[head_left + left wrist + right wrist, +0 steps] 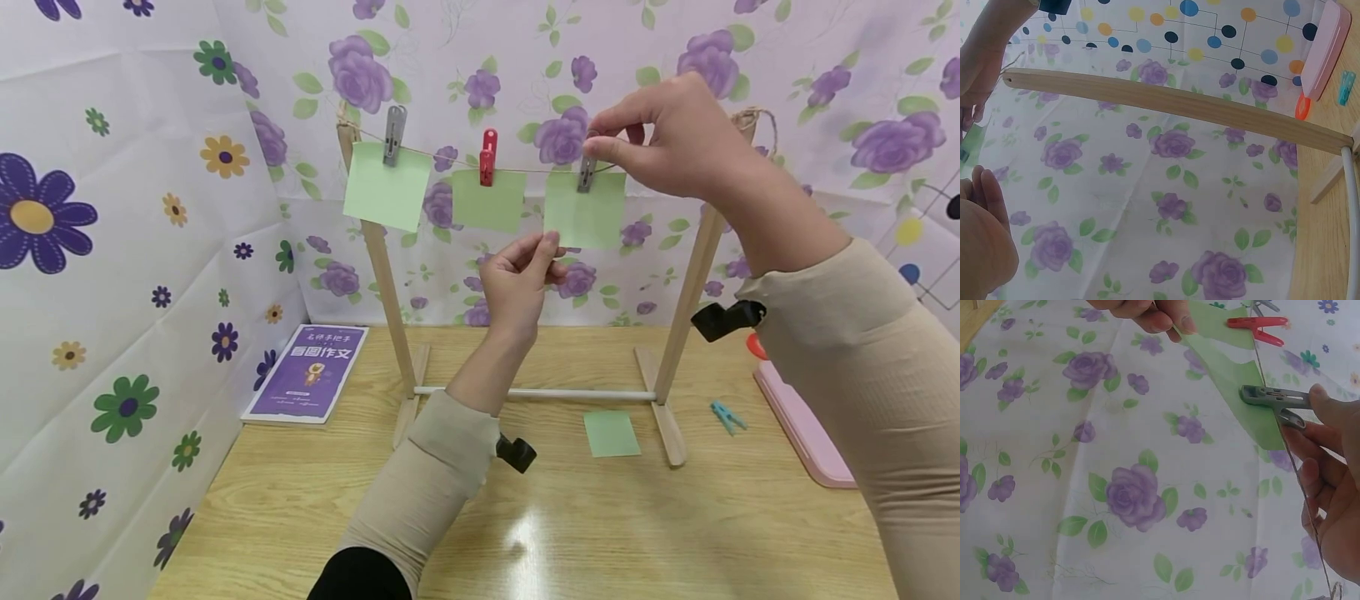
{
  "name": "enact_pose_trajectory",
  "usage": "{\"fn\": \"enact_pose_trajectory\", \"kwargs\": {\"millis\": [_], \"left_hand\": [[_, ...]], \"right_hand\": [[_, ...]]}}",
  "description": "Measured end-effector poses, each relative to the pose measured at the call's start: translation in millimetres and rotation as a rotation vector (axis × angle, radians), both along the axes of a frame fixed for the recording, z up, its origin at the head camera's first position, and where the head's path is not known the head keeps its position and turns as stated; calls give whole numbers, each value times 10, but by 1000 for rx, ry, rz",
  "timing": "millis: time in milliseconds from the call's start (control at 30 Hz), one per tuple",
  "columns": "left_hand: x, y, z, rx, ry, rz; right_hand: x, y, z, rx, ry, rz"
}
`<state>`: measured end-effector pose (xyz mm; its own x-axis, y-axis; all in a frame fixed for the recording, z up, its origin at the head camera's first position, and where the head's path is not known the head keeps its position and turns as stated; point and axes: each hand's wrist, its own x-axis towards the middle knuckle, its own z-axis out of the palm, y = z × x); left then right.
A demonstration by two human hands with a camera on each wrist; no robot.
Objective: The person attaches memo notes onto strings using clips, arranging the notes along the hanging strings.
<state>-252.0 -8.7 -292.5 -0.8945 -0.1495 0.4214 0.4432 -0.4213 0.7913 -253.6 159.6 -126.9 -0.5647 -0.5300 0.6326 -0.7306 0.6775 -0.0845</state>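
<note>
Right fingers (615, 118) pinching gray clip (587, 177), left fingers (545, 252) green note (588, 218), red clip (487, 158), post (693, 283) nearby

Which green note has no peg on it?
The green note lying on the table, in front of the white bar; the other three notes up at the string each have a peg.

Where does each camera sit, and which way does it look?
Head: on the head, looking forward and down at green notes; both arms show.
Left wrist: worn there, facing a wooden post; left fingers and right forearm show.
Right wrist: worn there, facing a gray clothespin; left and right fingers show.
Head and right wrist share the red clothespin.
</note>
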Motion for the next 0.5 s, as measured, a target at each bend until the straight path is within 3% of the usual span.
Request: {"fn": "enact_pose_trajectory", "kwargs": {"millis": [267,367,500], "left_hand": [[-13,5,-21,1,-14,-8],[-15,20,-23,-5,-32,-17],[-16,36,-10,-17,-60,-42]], "right_hand": [[-9,-36,-33,1,32,9],[-29,-44,-64,-37,110,35],[-62,-13,-114,-84,281,80]]}}
